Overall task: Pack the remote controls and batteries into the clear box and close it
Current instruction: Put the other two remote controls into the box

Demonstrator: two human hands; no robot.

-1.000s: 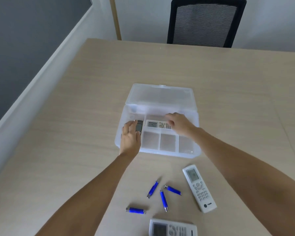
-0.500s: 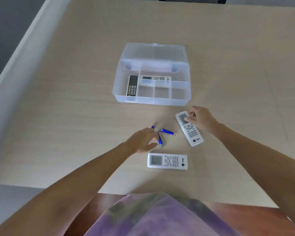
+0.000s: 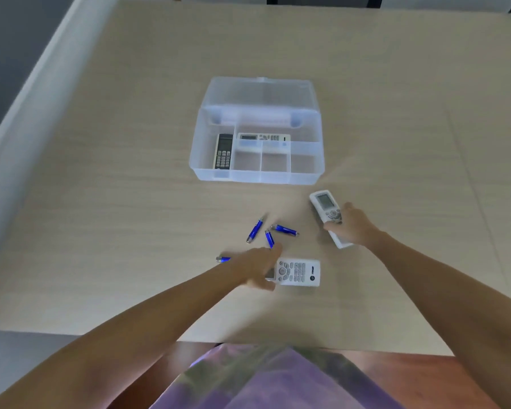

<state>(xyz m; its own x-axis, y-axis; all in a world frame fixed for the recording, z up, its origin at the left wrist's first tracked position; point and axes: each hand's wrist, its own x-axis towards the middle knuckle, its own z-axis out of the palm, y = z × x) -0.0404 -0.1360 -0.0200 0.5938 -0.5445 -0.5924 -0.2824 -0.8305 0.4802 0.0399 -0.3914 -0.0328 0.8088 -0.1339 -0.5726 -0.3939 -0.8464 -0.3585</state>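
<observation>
The clear box (image 3: 201, 160) stands open on the table, lid (image 3: 260, 93) folded back. Inside lie a dark remote (image 3: 224, 151) in the left compartment and a white remote (image 3: 263, 140) behind the small compartments. Nearer me, my right hand (image 3: 353, 225) grips a white remote (image 3: 325, 206) by its lower half. My left hand (image 3: 255, 265) rests over the left end of another white remote (image 3: 298, 272) lying sideways; whether it grips it is unclear. Several blue batteries lie loose: one (image 3: 255, 230), another (image 3: 285, 230), a third (image 3: 269, 238), and one (image 3: 222, 259) partly hidden by my left hand.
The pale wooden table (image 3: 115, 202) ends at its near edge (image 3: 366, 351) just above my lap in purple fabric (image 3: 278, 379). A grey floor strip and wall run along the left side. Chair legs show at the far edge.
My left hand slid from the batteries down onto the sideways remote. My right hand closed over the lower half of the right remote. A second ago both hands were inside the box.
</observation>
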